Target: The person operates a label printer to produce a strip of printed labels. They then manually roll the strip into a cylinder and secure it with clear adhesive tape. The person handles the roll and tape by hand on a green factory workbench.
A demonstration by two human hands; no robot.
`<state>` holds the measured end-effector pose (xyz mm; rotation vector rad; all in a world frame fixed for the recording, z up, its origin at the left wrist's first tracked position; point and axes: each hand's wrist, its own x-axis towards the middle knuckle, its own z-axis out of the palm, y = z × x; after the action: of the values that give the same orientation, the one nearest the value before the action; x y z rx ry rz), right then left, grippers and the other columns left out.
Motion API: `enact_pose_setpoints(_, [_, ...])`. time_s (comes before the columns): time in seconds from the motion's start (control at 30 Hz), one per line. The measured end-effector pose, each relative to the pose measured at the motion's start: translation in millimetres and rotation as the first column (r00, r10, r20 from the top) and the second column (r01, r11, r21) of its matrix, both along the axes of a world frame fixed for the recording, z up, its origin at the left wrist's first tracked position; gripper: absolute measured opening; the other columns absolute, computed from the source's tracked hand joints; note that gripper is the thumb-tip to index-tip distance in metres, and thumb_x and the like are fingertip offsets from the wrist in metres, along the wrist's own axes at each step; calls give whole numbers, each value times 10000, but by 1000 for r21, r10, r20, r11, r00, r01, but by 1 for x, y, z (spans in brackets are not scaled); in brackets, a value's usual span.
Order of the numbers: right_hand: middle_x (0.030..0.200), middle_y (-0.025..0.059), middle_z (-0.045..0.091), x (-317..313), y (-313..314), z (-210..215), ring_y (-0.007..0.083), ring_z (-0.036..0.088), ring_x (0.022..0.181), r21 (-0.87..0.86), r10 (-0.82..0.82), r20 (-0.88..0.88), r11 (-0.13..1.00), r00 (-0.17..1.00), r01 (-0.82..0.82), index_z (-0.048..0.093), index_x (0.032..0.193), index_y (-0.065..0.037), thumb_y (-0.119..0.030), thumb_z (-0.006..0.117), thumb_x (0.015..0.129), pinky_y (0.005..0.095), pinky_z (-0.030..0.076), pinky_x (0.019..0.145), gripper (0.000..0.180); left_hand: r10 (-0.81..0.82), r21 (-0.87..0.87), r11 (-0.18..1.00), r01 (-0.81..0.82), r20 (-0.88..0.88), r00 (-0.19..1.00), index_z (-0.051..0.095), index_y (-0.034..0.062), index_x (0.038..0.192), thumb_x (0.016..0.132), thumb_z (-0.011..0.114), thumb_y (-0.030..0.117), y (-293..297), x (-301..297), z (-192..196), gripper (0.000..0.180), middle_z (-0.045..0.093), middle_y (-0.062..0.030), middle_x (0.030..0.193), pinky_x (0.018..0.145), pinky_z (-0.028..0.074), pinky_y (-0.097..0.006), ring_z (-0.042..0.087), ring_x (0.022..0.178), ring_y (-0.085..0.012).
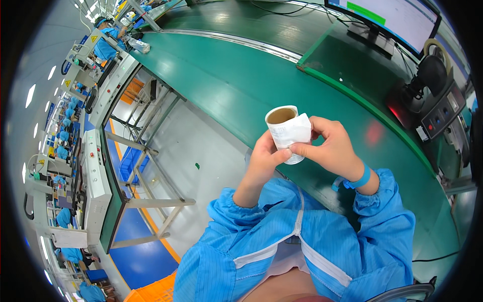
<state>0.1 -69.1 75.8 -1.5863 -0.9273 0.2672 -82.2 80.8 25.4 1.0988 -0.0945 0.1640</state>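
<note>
Fingers of both hands clamp a white label roll with a brown hollow core.

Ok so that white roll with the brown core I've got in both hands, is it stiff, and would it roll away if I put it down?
The white roll probably holds its shape: its brown core looks like rigid card. Its loose outer flap seems thin and floppy under the right hand. Likely light, since the left hand pinches it with fingertips. On its side it could roll.
</note>
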Motion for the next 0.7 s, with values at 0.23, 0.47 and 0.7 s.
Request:
enact_pose_setpoints(0.23, [584,42,435,-22,-2,12,118,429,505,-78,-57,145,995,988,68,492,925,-42,-188,743,663,265,347,454,392,-61,-305,950,67,31,998,409,-12,1181,731,647,306,-12,2,-6,600,543,-112,1069,850,449,-345,549,993,-218])
enact_pose_setpoints(0.47, [573,-3,350,-26,1,2,85,363,498,122,-107,99,988,989,95,444,939,-49,-149,777,615,238,312,429,475,-225,-482,842,241,93,970,434,-15,1116,658,661,365,-15,6,-6,637,546,-127,983,739,498,-314,576,871,-215])
enact_pose_setpoints(0.7, [575,-16,348,-18,3,1,73,357,502,168,-14,35,986,999,8,487,977,-42,-127,757,637,226,313,451,443,-150,-432,884,181,105,983,425,-25,1102,596,625,352,-13,6,-12,662,550,-164,924,714,515,-327,586,836,-252])
